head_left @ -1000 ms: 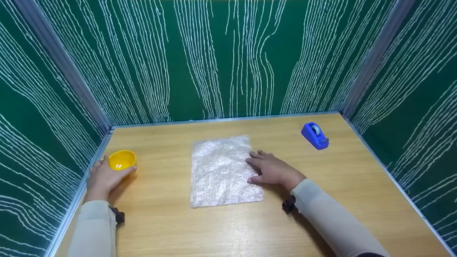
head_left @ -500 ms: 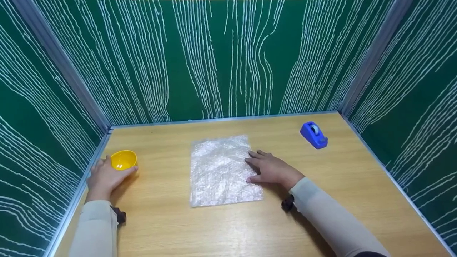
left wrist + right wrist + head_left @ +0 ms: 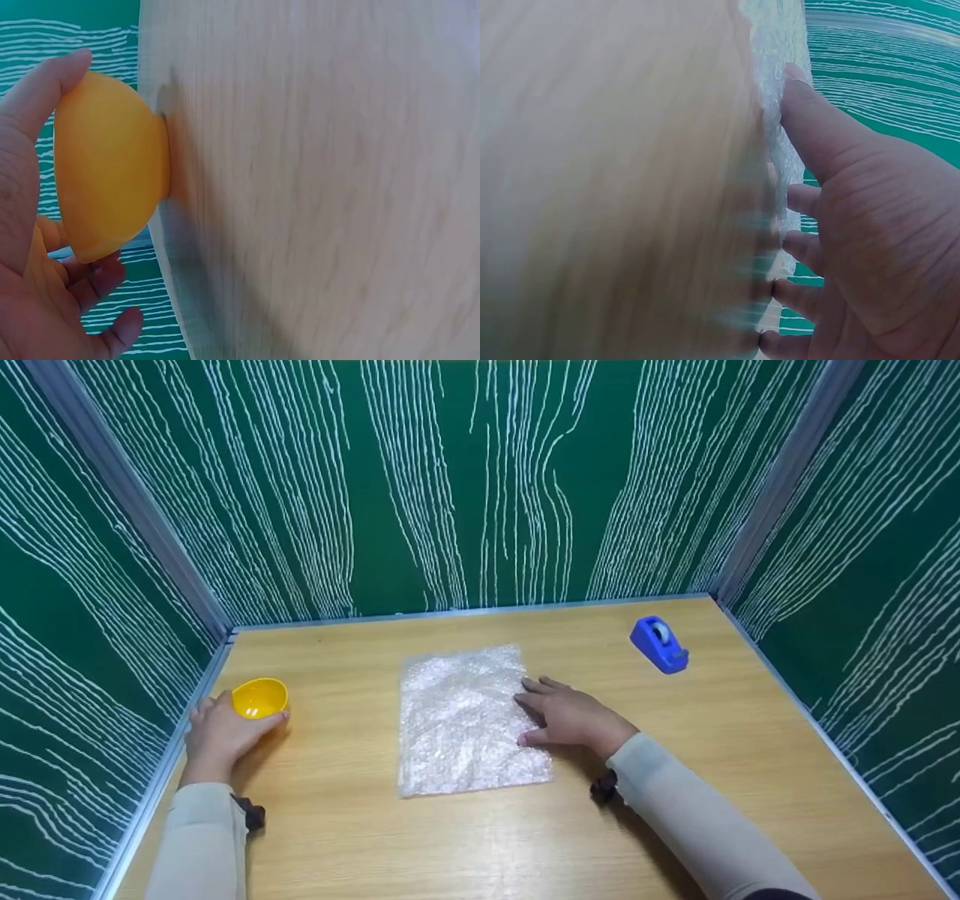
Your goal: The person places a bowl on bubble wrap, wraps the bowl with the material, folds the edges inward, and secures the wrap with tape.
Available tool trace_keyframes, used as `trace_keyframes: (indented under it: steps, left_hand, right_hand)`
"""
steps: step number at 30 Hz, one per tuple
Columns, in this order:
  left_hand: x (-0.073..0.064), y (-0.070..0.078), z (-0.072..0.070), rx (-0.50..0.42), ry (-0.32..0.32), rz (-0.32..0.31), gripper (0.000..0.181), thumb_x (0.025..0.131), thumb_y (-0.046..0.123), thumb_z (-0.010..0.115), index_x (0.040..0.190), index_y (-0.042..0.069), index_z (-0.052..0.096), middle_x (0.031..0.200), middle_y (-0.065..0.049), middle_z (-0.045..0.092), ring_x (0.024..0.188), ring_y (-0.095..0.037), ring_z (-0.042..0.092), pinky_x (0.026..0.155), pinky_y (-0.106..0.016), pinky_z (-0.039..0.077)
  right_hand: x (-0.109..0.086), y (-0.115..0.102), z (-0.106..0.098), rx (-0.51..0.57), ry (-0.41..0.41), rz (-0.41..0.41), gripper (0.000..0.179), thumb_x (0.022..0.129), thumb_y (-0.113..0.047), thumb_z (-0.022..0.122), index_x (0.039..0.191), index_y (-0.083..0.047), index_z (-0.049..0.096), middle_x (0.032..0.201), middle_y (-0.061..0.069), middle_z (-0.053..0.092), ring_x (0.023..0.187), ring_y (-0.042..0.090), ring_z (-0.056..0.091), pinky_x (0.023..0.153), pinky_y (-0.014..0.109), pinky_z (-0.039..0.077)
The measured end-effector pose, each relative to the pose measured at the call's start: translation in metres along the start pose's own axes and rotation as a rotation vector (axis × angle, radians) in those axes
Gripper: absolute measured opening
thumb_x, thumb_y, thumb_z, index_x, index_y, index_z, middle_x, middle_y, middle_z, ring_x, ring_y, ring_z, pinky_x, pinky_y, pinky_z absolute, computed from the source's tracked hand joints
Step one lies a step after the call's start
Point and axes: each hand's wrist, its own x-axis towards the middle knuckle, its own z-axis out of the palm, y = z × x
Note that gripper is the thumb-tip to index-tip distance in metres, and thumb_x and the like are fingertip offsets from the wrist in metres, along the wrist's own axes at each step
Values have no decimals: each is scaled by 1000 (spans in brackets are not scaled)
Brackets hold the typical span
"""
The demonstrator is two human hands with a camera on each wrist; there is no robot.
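On the left of the head view my left hand [image 3: 217, 739] holds a yellow bowl [image 3: 262, 697] by its rim. Its thumb lies on the near side and the fingers on the left side. The left wrist view shows the bowl [image 3: 112, 165] standing on its foot on the wooden table, the thumb across the rim. My right hand [image 3: 574, 716] is spread at the right edge of a sheet of bubble wrap [image 3: 472, 727], which lies flat mid-table. Seen from the right wrist, its thumb and fingertips rest along the edge of the bubble wrap [image 3: 776, 82].
A blue tape dispenser [image 3: 660, 645] with a roll in it stands at the back right of the wooden table [image 3: 480, 847]. Green panels [image 3: 495, 487] with white wavy lines rise at the back and both sides, framed by metal posts [image 3: 787, 472].
The left hand and the yellow bowl have shifted very slightly to the right. The right hand, bubble wrap and tape dispenser stay practically where they were.
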Motion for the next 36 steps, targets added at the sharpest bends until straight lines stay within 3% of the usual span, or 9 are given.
trace_keyframes:
  steps: [13, 20, 28, 36]
  left_hand:
    - [-4, 0, 0, -105, -6, 4, 131, 83, 61, 96, 170, -10, 30, 164, -34, 33, 144, -53, 34, 132, -73, 33]
    - [-6, 4, 2, -128, 17, 9, 119, 84, 54, 99, 164, -11, 39, 160, -34, 36, 141, -51, 38, 131, -70, 36]
    - [-10, 12, 5, -173, 0, 26, 120, 82, 53, 101, 165, -7, 40, 160, -32, 36, 139, -50, 42, 132, -70, 37]
    - [-10, 27, 13, -159, 12, 88, 119, 81, 57, 101, 165, -6, 44, 157, -31, 39, 139, -49, 41, 128, -70, 41]
  right_hand:
    - [0, -2, 1, -3, -6, -11, 93, 100, -74, 73, 176, -31, 42, 191, 1, 25, 178, 40, 20, 139, 67, 28]
    - [0, 0, 0, -7, 17, -51, 94, 101, -69, 76, 176, -22, 44, 189, 9, 28, 176, 46, 24, 137, 69, 32]
    - [0, -1, 1, 12, 10, -36, 93, 100, -71, 75, 176, -26, 44, 190, 5, 26, 177, 43, 21, 139, 68, 30]
    - [1, 0, 0, 5, 5, -20, 94, 100, -73, 74, 177, -29, 42, 191, 2, 23, 178, 41, 20, 139, 67, 29]
